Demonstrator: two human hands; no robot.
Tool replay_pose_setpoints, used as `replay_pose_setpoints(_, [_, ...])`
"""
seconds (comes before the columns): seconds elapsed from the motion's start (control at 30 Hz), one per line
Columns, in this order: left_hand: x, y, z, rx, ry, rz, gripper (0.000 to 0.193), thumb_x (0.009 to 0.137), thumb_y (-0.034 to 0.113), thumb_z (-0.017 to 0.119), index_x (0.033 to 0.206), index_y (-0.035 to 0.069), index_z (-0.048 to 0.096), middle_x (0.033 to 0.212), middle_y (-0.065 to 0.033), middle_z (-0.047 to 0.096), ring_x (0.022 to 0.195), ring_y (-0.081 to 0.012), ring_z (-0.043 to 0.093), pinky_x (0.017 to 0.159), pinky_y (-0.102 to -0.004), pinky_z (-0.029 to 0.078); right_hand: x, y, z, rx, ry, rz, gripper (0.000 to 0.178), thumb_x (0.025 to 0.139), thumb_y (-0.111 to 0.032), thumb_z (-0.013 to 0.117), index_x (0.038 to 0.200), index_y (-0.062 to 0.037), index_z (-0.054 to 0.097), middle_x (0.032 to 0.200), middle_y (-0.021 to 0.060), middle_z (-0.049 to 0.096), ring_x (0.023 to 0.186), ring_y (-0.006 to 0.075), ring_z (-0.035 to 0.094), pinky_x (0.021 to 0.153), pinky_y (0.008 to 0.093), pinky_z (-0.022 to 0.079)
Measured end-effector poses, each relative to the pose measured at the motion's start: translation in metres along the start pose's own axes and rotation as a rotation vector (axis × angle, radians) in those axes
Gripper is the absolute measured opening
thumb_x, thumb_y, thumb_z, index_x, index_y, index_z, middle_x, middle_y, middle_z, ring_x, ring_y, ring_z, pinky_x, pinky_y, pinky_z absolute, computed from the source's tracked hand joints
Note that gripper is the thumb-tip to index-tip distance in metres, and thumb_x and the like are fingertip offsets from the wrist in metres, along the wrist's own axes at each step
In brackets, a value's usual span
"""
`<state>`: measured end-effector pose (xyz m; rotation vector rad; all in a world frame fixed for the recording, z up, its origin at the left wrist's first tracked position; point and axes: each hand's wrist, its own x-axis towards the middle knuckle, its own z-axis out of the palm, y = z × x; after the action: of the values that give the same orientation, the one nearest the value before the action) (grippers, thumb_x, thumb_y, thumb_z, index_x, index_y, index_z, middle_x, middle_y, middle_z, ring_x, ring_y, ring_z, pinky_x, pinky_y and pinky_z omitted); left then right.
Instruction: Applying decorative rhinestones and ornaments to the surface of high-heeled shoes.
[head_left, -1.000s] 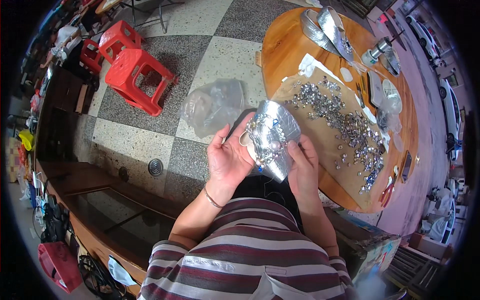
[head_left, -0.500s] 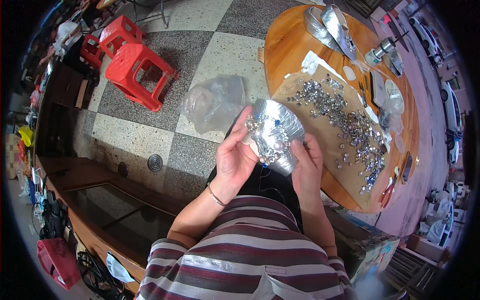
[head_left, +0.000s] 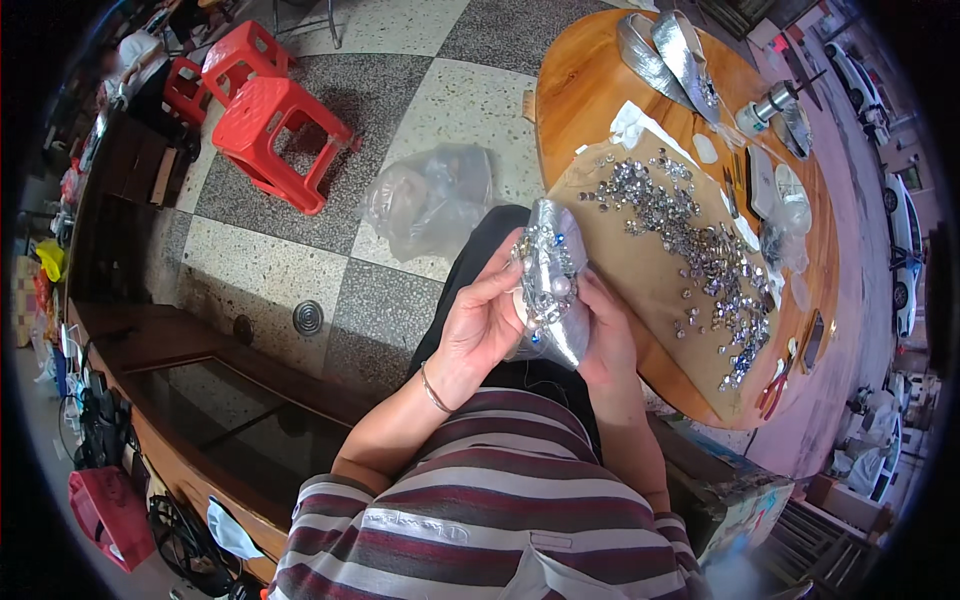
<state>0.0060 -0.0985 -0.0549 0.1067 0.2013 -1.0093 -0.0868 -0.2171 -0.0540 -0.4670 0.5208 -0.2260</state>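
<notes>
Above my lap I hold a piece of shiny silver, leather-like material [head_left: 568, 335], curved and decorated with pearls, clear stones and blue beads. My left hand [head_left: 480, 325] grips its beaded left edge between thumb and fingers. On the other side, my right hand [head_left: 608, 330] is closed round the plain silver part, its fingers mostly hidden behind. A thin thread seems to hang below the piece. To the right, many loose rhinestones [head_left: 725, 265] lie scattered over brown paper [head_left: 640, 290] on the wooden table [head_left: 575, 70].
Silver straps [head_left: 650, 65], a metal canister [head_left: 765, 108] and red-handled pliers [head_left: 772, 390] lie on the table. A clear plastic bag [head_left: 430, 205] rests on the tiled floor. Red stools [head_left: 270, 130] stand at the far left, near a seated person [head_left: 140, 65]. A wooden cabinet [head_left: 230, 450] stands at my left.
The silver piece has been turned and folded more edge-on, so it looks narrower. Both hands have come closer together and slightly lower around it.
</notes>
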Motion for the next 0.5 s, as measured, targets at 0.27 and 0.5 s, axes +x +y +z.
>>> replay_pose_setpoints(0.27, [-0.0059, 0.0002, 0.005, 0.128, 0.015, 0.117, 0.054, 0.088, 0.001, 0.046, 0.137, 0.006, 0.024, 0.128, -0.0163, 0.044, 0.113, -0.0277, 0.05, 0.095, -0.0421, 0.044, 0.0043, 0.006, -0.004, 0.152, -0.064, 0.132, 0.031, 0.089, -0.009, 0.048, 0.12, -0.0013, 0.047, 0.11, 0.0101, 0.059, 0.099, 0.0186, 0.058, 0.088, 0.0329, 0.046])
replay_pose_setpoints(0.5, [-0.008, 0.0013, 0.0081, 0.189, 0.011, 0.148, 0.059, 0.087, 0.0, 0.045, 0.14, 0.01, 0.021, 0.132, -0.0168, 0.041, 0.118, -0.0289, 0.046, 0.098, -0.043, 0.041, 0.0051, 0.0073, -0.0051, 0.145, -0.042, 0.103, 0.032, 0.089, -0.008, 0.047, 0.12, -0.0008, 0.047, 0.111, 0.0107, 0.058, 0.1, 0.0192, 0.058, 0.088, 0.0341, 0.046])
